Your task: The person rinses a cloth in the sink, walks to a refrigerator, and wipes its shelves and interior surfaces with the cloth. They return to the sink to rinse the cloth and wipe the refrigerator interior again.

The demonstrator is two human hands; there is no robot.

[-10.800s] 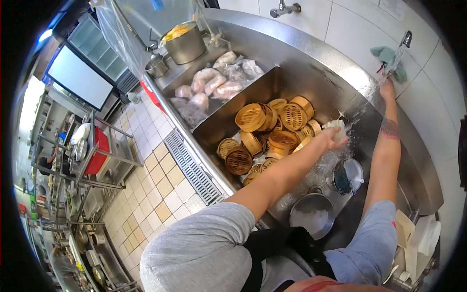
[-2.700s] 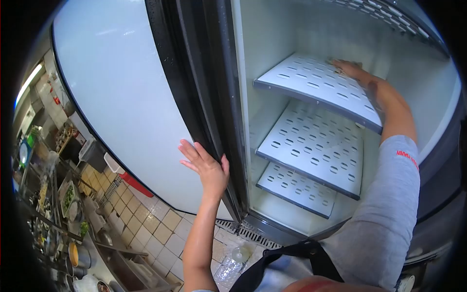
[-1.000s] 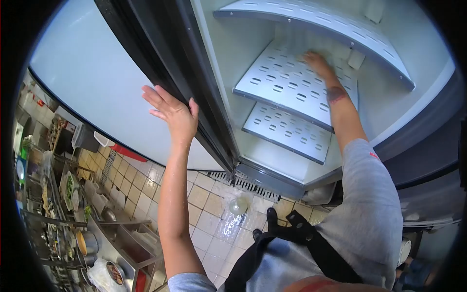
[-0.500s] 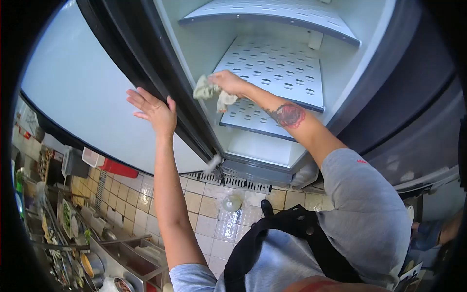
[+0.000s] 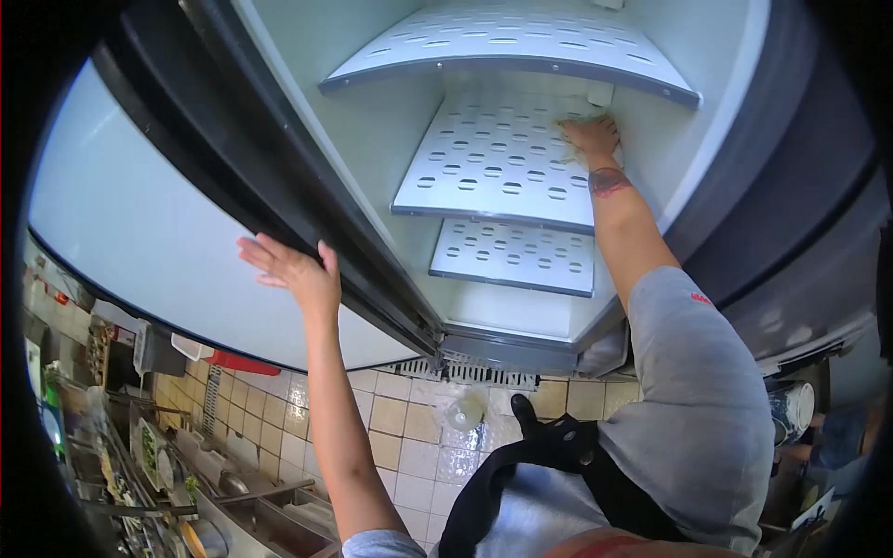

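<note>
Deep inside the refrigerator, my right hand presses a pale, crumpled cloth onto the back right of a slotted white shelf. Part of the cloth is hidden under my palm and fingers. With fingers spread, my left hand is up against the inner side of the refrigerator door, close to its black gasket edge. That hand holds nothing. Another slotted shelf is above the one my right hand is on, and a smaller one lies lower down.
On the wet tiled floor below stands a pale, round container near a floor drain grate. A red bin shows under the door. Metal sinks and kitchenware fill the lower left. At the right edge is a white bucket.
My right hand has carried the cloth from the left front of the shelf to its back right corner. My left hand stays spread by the door while the view has shifted.
</note>
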